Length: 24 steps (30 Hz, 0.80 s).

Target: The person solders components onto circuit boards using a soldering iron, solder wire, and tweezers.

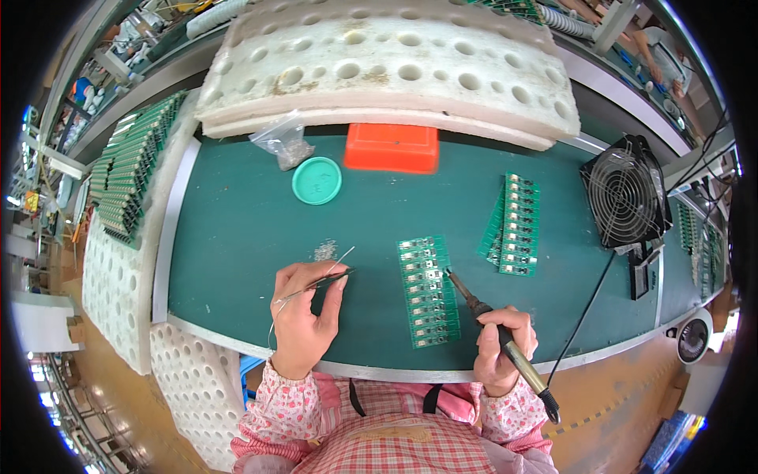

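My right hand (505,344) is closed round a soldering iron (521,362), whose dark tip reaches the right edge of a green circuit board panel (429,296). Contact between tip and board is too fine to make out. Left of that panel, my left hand (304,320) pinches dark tweezers (333,278) together with a thin silvery solder wire (346,255), which trails down past the wrist. Just beyond these fingers lies a small heap of tiny metal parts (324,250). Two more overlapping board panels (519,229) rest farther right.
On the green bench stand a teal round lid (317,181), a plastic bag of small parts (292,150) and a red box (392,148). White foam blocks (379,91) border the back. A black fan (626,193) with a cable is at right; stacked boards (134,170) at left.
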{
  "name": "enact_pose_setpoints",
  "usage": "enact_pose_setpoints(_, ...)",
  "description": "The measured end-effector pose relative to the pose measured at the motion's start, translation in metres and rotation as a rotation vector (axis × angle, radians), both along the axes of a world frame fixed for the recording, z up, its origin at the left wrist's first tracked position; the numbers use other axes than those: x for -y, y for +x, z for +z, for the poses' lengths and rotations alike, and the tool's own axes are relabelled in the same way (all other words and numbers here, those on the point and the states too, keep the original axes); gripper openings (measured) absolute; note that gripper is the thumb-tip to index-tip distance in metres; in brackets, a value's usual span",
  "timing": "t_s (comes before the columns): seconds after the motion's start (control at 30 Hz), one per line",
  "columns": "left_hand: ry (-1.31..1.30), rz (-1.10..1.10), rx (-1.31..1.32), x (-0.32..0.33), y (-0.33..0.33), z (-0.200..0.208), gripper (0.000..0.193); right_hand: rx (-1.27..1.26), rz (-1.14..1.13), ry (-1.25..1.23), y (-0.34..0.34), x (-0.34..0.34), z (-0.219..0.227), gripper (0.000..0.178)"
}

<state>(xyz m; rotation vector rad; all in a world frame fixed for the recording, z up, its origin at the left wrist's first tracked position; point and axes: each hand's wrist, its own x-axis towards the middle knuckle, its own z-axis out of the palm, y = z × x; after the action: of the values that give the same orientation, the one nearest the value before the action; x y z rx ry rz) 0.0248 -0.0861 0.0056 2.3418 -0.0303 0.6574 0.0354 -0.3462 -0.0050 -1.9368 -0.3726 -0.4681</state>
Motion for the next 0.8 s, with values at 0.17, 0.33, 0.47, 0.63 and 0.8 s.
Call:
enact_pose_setpoints(0.17,0.006,0.072,-0.051,-0.013,-0.012,-0.003,0.014,0.011,-0.003,-0.019,0.0,0.001,-0.001,0.006)
enact_pose_setpoints(0.33,0.058,0.075,-0.062,-0.01,-0.009,-0.008,0.01,-0.009,-0.029,-0.014,-0.002,0.001,-0.005,0.007)
enact_pose_setpoints(0.47,0.064,0.072,-0.033,-0.011,-0.005,-0.012,0.008,-0.008,-0.03,-0.013,-0.002,0.001,-0.005,0.008)
enact_pose_setpoints(0.63,0.067,0.08,-0.026,-0.008,-0.002,-0.012,0.007,-0.02,-0.029,-0.009,-0.003,0.003,-0.007,0.009)
enact_pose_setpoints(0.8,0.059,0.083,-0.039,-0.008,-0.002,-0.012,0.008,-0.017,-0.028,-0.023,-0.003,0.004,-0.007,0.009)
